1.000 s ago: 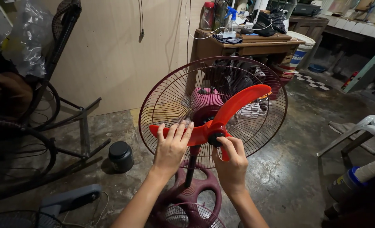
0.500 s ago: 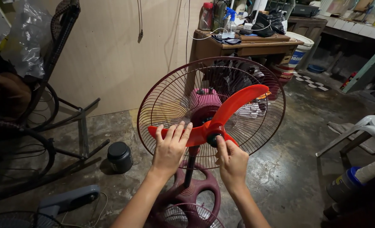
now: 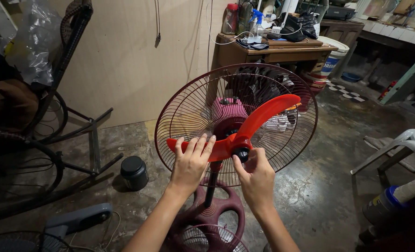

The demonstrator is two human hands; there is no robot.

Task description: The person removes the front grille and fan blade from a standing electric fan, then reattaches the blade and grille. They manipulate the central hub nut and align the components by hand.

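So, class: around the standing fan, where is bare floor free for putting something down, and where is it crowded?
Free: concrete floor between the maroon wire fan guard and white plastic chair. A smaller patch lies between the black round jar and the fan's maroon base. Crowded: black metal frames at left.

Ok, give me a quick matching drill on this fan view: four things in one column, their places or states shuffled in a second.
Things:
1. left hand
2. right hand
3. black jar
4. rear grille

States:
A. stands on the floor left of the fan
B. fingers on the black hub cap
C. lies across a red blade
D. behind the blades, on the stand

Pairs: 1-C, 2-B, 3-A, 4-D
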